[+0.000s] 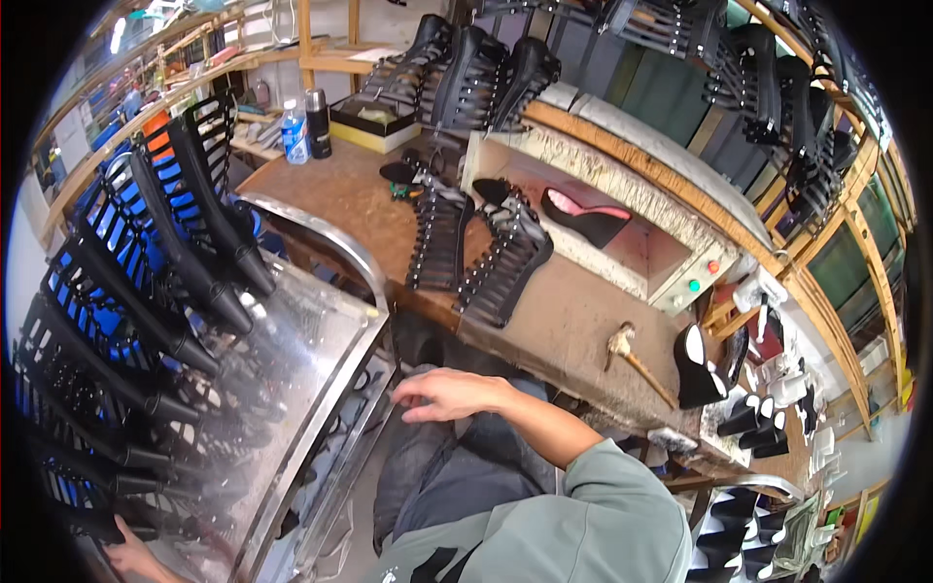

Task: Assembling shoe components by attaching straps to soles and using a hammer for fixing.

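Note:
At the lower left edge, my left hand (132,556) is closed at a black boot (92,522), the nearest in a row on a metal trolley; some of its fingers are hidden. My right hand (442,395) hovers above my lap with loosely bent fingers and nothing in them, between trolley and workbench. More black strappy boots (180,311) lean along the trolley top (326,316), several with blue showing inside. On the brown workbench (573,311), two strappy black boots (442,238) stand ahead of my right hand. A hammer (637,361) lies to their right.
A box-shaped unit (695,277) on the bench holds a black wedge shoe (588,222) with pink inside. Beyond are a bottle (294,134), a flask (318,124), a carton (374,126) and more boots (466,78). Wedge pieces (695,369) stand at the right. The trolley's bent rail (350,243) rises beside the bench.

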The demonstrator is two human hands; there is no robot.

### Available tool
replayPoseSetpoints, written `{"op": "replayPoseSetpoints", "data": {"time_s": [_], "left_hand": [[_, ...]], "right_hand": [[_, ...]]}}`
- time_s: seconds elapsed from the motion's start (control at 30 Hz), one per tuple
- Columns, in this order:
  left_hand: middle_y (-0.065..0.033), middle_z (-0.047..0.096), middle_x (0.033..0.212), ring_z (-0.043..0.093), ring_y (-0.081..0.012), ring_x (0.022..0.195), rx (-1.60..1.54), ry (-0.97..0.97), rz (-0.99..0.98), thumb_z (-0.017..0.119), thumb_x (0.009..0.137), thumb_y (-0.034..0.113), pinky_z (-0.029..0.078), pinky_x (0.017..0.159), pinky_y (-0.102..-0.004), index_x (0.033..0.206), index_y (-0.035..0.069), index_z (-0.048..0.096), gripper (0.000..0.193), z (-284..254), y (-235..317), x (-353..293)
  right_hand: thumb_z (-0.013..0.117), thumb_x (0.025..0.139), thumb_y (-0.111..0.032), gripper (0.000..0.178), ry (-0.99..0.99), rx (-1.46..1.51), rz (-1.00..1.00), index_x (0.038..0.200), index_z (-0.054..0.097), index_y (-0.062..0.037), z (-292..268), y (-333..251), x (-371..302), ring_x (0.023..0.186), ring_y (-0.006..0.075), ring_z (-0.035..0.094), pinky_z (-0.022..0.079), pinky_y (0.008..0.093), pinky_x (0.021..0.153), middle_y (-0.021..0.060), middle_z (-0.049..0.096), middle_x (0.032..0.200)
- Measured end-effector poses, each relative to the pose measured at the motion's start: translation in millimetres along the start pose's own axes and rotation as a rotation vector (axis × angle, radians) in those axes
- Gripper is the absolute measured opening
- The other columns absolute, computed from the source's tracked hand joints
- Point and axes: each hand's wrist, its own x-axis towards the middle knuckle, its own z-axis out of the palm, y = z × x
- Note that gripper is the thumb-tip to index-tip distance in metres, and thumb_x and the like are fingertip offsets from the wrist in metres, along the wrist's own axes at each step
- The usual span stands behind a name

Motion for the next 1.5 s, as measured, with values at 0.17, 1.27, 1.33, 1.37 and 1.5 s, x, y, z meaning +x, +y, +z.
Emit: {"op": "replayPoseSetpoints", "data": {"time_s": [0.17,1.27,1.33,1.37,1.5], "left_hand": [[-0.0265,0.053,0.115,0.057,-0.0336,0.101,-0.792,0.093,0.075,0.072,0.083,0.025,0.051,0.086,-0.0405,0.119,-0.008,0.048,0.055,-202.2,175.4,-41.7],[-0.0121,0.060,0.101,0.059,-0.0172,0.087,-1.855,-2.073,0.107,0.063,0.087,0.019,0.049,0.072,-0.0317,0.120,-0.006,0.044,0.046,-441.2,792.0,-368.6],[-0.0127,0.063,0.093,0.061,-0.0175,0.077,-1.421,-2.286,0.507,0.062,0.084,0.014,0.051,0.062,-0.0315,0.108,-0.007,0.055,0.032,-480.8,816.0,-370.0],[-0.0123,0.063,0.087,0.060,-0.0176,0.069,-1.520,-2.449,0.227,0.062,0.084,0.012,0.049,0.056,-0.0312,0.100,-0.006,0.058,0.025,-464.2,828.3,-393.8],[-0.0077,0.060,0.070,0.053,-0.0148,0.054,-1.879,-2.397,-0.168,0.061,0.083,0.011,0.041,0.045,-0.0252,0.090,0.000,0.063,0.013,-458.0,772.4,-365.9]], "right_hand": [[0.066,0.086,-0.024,0.031,0.584,0.072,0.080,0.107,0.061,-0.0026,-104.0,22.7,-17.1,0.086,0.0164,0.061,0.050,0.0315,0.076,0.0080,0.064,0.095],[0.060,0.084,-0.011,0.049,1.336,0.971,0.237,0.129,0.045,0.0001,-176.5,64.7,-200.8,0.091,0.0180,0.062,0.052,0.0312,0.079,0.0114,0.062,0.109],[0.060,0.084,-0.012,0.050,1.553,0.998,0.386,0.129,0.043,0.0004,-152.3,58.0,-231.6,0.088,0.0169,0.062,0.053,0.0294,0.074,0.0108,0.062,0.106],[0.060,0.084,-0.012,0.050,1.522,1.009,0.377,0.129,0.043,0.0004,-144.5,64.3,-239.5,0.088,0.0169,0.062,0.053,0.0294,0.074,0.0108,0.062,0.106],[0.065,0.083,-0.017,0.061,1.577,1.021,0.454,0.133,0.036,0.0027,-125.2,118.3,-273.5,0.087,0.0161,0.061,0.051,0.0274,0.072,0.0105,0.060,0.107]]}}
